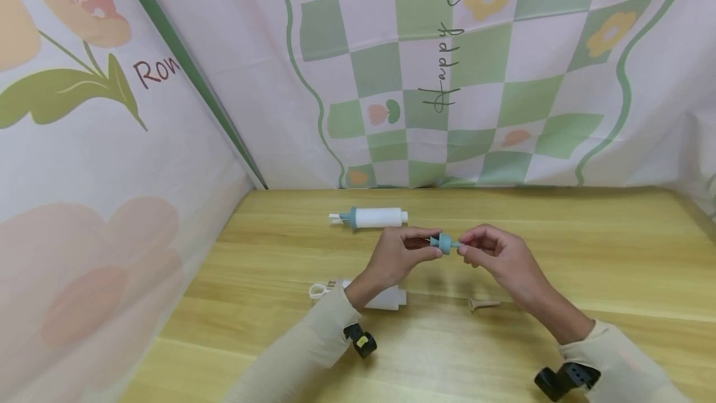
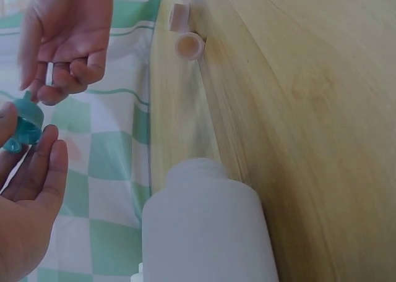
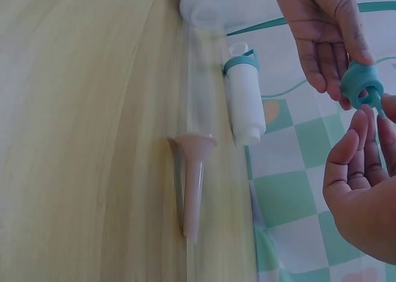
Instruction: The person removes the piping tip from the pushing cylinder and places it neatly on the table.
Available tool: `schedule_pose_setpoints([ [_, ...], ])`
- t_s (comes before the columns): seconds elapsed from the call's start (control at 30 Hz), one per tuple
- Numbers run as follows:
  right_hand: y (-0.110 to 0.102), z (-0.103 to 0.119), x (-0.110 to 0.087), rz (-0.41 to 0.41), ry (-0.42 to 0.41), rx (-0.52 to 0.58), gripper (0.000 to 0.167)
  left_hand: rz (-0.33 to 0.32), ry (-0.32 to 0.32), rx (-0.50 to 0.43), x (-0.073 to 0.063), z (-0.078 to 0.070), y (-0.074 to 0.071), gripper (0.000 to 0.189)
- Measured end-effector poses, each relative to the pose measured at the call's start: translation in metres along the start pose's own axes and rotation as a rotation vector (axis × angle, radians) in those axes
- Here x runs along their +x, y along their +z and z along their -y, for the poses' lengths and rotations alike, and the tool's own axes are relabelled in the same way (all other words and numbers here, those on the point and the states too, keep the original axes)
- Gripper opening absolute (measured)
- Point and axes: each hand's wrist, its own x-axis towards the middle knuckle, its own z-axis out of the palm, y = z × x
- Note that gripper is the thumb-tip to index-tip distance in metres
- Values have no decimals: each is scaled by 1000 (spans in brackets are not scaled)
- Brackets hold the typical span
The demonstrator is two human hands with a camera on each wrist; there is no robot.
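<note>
A small teal cap-like piece with a thin stem is held above the table between both hands. My left hand pinches its wider end between thumb and fingers. On the other side, my right hand pinches the thin stem with thumb and fingertips. The right wrist view shows the teal piece as hollow, with openings in its side. Below the right hand lies a beige trumpet-shaped piece, flared at one end. Under the left forearm is a white bottle, partly hidden by the sleeve.
Behind the left hand, a white cylinder with a teal collar and white prongs lies on its side. White loop-shaped parts show left of the left wrist. The wooden table ends at a hanging printed cloth at the back.
</note>
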Motion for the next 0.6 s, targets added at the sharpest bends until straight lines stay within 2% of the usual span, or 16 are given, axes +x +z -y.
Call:
schedule_pose_setpoints([
  [0.33,3,2,-3,-27,-94,-34,32,-28,-4,9,0,0,0,34],
  [0.47,6,7,-3,-12,-79,-15,32,-37,-2,16,0,0,2,34],
  [0.6,8,11,-4,-2,-27,-46,33,-46,8,30,1,1,4,33],
])
